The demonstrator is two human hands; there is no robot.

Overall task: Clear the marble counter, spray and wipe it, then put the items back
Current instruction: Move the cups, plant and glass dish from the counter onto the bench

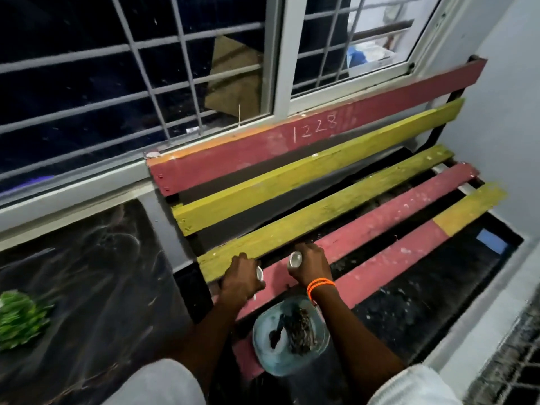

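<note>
Setting down what look like two small shiny metal cups on a slatted wooden bench (365,206) painted in red and yellow, the person is leaning over its near end with both arms stretched forward. The left hand (241,277) is curling its fingers round one small silvery metal cup (259,273), and the right hand (311,263), an orange thread band on its wrist, is gripping a second silvery metal cup (295,260) just beside the first, both over the red slat next to the yellow one. Nearer the body, between the two forearms, a round clear plastic container (287,337) with dark scraps inside is sitting on the front slat. Off to the left of the left hand, well apart, the dark veined marble counter (87,287) is lying under the barred window, with a green leafy bunch (20,320) at its far left edge. Judging by this, the clearing step is under way, not finished. The next move is likely calling for releasing both cups squarely on a slat, away from the gaps, then reaching back left for the leaves.
</note>
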